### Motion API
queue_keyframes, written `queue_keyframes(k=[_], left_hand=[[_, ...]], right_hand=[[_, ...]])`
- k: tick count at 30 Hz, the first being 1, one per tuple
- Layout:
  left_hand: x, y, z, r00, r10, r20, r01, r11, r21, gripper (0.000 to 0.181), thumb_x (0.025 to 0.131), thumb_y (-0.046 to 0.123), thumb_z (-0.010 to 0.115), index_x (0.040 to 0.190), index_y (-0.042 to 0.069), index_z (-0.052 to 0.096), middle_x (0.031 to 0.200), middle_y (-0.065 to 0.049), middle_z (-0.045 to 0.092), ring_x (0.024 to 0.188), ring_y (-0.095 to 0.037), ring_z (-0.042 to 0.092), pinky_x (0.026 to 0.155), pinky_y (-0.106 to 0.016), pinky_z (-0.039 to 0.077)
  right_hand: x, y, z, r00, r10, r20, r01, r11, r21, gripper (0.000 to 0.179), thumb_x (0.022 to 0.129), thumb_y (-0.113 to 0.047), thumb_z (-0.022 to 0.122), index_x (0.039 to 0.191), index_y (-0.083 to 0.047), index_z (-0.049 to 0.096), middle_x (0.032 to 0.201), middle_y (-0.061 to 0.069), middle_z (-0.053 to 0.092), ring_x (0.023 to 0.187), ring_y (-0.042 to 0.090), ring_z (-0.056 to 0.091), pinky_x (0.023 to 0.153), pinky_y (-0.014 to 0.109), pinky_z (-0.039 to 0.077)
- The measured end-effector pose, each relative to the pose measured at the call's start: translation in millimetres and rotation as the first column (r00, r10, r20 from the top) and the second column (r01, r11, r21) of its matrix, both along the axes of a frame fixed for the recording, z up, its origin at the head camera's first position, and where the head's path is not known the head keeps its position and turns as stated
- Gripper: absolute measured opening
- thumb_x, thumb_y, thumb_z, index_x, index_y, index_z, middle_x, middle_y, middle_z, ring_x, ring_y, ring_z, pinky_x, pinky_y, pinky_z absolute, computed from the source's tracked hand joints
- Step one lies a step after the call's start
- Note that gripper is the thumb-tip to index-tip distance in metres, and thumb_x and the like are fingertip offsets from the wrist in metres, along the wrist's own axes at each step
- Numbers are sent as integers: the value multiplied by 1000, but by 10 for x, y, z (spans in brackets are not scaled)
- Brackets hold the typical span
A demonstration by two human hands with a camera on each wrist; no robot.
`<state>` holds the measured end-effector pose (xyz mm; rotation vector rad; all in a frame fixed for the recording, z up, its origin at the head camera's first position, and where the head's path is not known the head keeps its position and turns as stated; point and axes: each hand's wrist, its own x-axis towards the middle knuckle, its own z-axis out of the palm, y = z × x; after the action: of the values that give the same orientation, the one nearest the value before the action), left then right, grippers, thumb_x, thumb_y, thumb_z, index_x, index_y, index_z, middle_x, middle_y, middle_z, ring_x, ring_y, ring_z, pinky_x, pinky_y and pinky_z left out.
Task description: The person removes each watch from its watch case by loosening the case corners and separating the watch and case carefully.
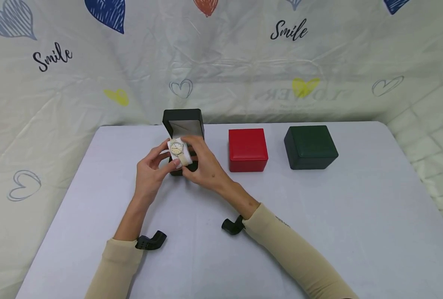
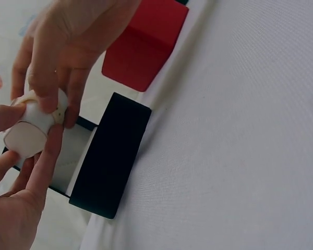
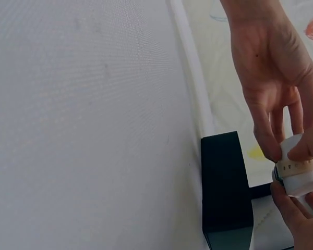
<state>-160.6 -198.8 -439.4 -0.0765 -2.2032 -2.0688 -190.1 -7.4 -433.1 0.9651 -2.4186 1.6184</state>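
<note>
A watch (image 1: pixel 176 148) with a cream strap is wrapped around a white cushion (image 2: pixel 25 139), held up over an open dark box (image 2: pixel 112 156). The left hand (image 1: pixel 151 169) is partly closed, pinching the cushion's left side between thumb and fingers. The right hand (image 1: pixel 208 168), also partly closed, grips the other side with thumb and bent fingers. The box's lid (image 1: pixel 182 115) stands raised behind the hands, its lining pale grey. To the right on the white-covered bench (image 1: pixel 191 265) sit a closed red box (image 1: pixel 248 145) and, farther along, a closed green box (image 1: pixel 311 145). A heart-printed sheet (image 1: pixel 236 54) hangs behind.
</note>
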Motion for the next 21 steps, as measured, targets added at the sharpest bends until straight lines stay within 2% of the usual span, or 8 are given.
queue_keyframes(k=[5,12,17,21], left_hand=[[10,-8,4,1000,-13,17,12,998,58,65,90,2,78,150,12,56,144,-2,58,120,-18,63,85,-20,62],[11,-4,18,1000,-28,4,28,992,120,65,90,-3,76,150,7,55,141,-3,58,115,-14,67,84,-23,63],[6,-18,13,999,-49,3,48,994,100,63,92,-1,74,151,7,54,141,-4,58,115,-18,65,85,-22,62],[3,-43,11,997,-81,12,80,994,80,59,96,3,71,152,9,54,145,-5,57,118,-20,62,87,-18,60]], right_hand=[[6,-14,-14,999,-4,-38,4,1000,10,72,84,6,74,149,-5,44,151,12,46,123,24,59,96,31,61],[1,-9,-23,999,0,-33,1,1000,11,72,85,5,72,151,-4,45,153,11,47,126,23,58,95,30,62],[-31,19,-45,1000,20,0,-20,999,-40,73,84,3,79,149,-5,46,150,13,47,121,29,63,94,39,63],[-68,49,-31,999,36,5,-36,998,-61,77,81,-4,87,146,-6,46,146,14,48,112,31,65,89,45,64]])
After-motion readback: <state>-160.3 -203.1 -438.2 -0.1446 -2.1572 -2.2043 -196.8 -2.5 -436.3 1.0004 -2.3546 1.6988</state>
